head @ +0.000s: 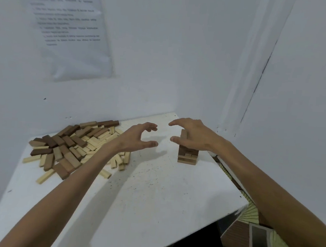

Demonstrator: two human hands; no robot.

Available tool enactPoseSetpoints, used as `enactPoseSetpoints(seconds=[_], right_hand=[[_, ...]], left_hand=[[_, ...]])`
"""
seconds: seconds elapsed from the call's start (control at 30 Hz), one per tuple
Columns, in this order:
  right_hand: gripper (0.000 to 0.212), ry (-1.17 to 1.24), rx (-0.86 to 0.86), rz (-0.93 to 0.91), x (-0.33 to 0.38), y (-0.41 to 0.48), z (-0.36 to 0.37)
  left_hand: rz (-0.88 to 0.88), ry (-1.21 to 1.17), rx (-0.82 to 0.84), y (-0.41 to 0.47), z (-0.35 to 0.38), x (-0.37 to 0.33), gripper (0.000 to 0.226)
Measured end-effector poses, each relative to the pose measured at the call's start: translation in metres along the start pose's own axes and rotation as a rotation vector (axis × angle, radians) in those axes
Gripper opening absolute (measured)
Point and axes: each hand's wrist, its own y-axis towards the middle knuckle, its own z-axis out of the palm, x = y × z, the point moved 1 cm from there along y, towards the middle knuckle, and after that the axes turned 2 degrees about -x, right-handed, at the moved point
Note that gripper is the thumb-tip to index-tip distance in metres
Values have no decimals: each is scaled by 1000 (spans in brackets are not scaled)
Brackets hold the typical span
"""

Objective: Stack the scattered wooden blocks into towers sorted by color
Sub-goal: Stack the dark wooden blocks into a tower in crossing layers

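A loose pile of wooden blocks (73,146), dark brown, mid brown and pale, is spread over the far left of the white table (153,190). A short tower of brown blocks (187,156) stands at the far right of the table. My right hand (192,137) hovers over the tower's top and hides part of it; its fingers are spread and loosely curved and hold nothing. My left hand (140,139) floats between pile and tower, thumb and fingers apart in a wide C, empty.
White walls close the table in at the back and right, meeting in a corner behind the tower. A printed sheet (72,30) hangs on the back wall. The table's right edge (230,172) drops to a patterned floor.
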Motion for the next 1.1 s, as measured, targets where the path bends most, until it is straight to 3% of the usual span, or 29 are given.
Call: enactPoseSetpoints(seconds=[0.27, 0.97, 1.1], right_hand=[[55, -42, 78, -150, 52, 22, 22], [50, 140, 185, -345, 148, 81, 140], [48, 154, 166, -347, 165, 92, 158]], left_hand=[[-95, 95, -82, -55, -21, 36, 61], [-398, 138, -332, -186, -59, 112, 42], [-458, 136, -394, -204, -63, 122, 65]])
